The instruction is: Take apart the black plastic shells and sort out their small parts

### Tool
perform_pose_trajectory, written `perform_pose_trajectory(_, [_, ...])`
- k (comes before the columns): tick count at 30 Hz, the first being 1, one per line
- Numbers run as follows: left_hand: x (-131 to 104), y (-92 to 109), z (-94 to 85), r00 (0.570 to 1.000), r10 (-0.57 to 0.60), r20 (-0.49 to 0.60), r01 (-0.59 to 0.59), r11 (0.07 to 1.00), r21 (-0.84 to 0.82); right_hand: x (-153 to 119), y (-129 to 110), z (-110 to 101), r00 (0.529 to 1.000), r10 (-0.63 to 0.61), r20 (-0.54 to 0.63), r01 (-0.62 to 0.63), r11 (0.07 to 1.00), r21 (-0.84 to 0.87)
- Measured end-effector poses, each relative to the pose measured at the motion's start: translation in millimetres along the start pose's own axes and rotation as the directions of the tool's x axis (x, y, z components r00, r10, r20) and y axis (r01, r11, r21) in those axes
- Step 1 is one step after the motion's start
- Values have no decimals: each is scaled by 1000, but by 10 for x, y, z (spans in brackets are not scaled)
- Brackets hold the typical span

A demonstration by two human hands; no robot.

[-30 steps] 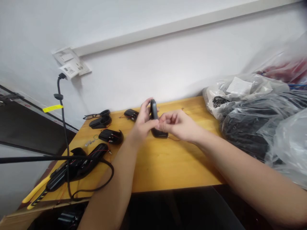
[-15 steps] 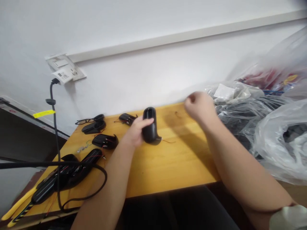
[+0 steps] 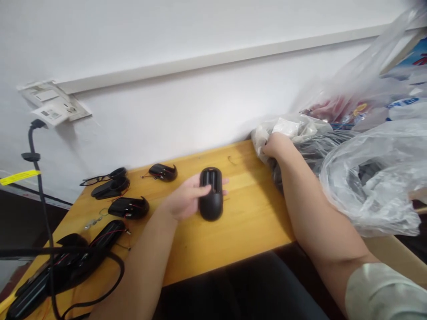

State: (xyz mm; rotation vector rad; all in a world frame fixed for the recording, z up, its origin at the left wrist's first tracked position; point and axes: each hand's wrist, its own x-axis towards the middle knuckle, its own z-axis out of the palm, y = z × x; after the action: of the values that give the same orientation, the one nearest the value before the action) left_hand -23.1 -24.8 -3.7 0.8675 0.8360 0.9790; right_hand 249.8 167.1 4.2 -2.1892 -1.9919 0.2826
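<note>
Tabletop [image 3: 240, 244] of smooth yellow wood ends in a straight near edge, and a bare stretch opens between the two forearms. Black cable [image 3: 33, 252] crowds the left end, crossing long, glossy casings. Over the middle, the left hand [image 3: 183, 198] has its grip closed around a rounded black shell [image 3: 211, 208], thumb on its grooved upper face, fingertips showing past its right side. Bare wood lies right of it, up to the bags. Farther left sit curved black pieces [image 3: 128, 208] with thin red wires. At the right, the right hand [image 3: 278, 144] meets a crinkled, cloudy plastic bag [image 3: 308, 126]; its fingers are hidden, so its grip cannot be told. Flat white wall [image 3: 173, 120] bounds the far edge.
</note>
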Motion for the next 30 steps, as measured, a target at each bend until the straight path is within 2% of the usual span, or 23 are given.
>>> perform_pose_trajectory(2, [-18, 18, 20, 999, 34, 12, -34, 999, -23, -2, -28, 4, 1000, -10, 16, 10, 1000, -24])
perform_pose_trajectory(7, [-35, 55, 23, 993, 110, -43, -113, 990, -81, 1, -14, 28, 1000, -17, 15, 18, 998, -61])
perform_pose_trajectory(13, [-39, 42, 9, 991, 126, -39, -130, 982, -136, -41, 8, 21, 999, 23, -24, -24, 999, -34])
perform_pose_trajectory(16, [-45, 54, 18, 988, 130, -83, -141, 981, -136, -86, -7, -19, 998, 44, -43, -44, 999, -15])
perform_pose_trajectory(23, [-17, 51, 21, 985, 104, -138, -126, 978, -168, -182, 5, -148, 976, 179, -126, -158, 974, 160])
perform_pose_trajectory(30, [0, 44, 9, 984, 109, -141, -130, 980, -148, -334, 51, -387, 932, 192, -307, -80, 936, 344])
